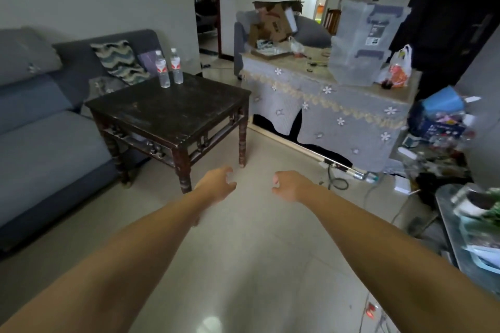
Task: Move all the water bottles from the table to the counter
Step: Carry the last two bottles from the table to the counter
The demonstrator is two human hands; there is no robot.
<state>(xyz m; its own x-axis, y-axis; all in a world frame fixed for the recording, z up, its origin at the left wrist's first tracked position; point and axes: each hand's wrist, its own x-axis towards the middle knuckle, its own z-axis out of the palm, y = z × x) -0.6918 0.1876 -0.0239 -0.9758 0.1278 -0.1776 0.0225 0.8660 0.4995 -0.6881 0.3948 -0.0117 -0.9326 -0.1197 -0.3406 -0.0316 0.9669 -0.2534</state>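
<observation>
Bottles: two of them, both upright at the far corner of the dark wooden bench (173, 111), touching or nearly so. Left bottle (162, 69), right bottle (176, 66). Clear plastic, white caps, red-and-white labels, look full.

Progress as I read it: nothing moved yet. I can't make out any bottle on the cloth-covered bench (332, 113) to the right, which I take to be the drop-off. Its top is already crowded: one cardboard box (273, 23), one stack of clear storage bins (362, 40), one plastic bag (399, 70), small clutter I can't identify. Free space looks like the near-left part of the top.

My hands: left hand (217, 186) and right hand (290, 186) are both out in front over the floor, apart from each other, fingers loosely curled, holding nothing. Both well short of the bottles; the whole dark bench sits between me and them.

Left to do: both bottles, so all of it. One per hand should cover it in a single trip, my guess.
</observation>
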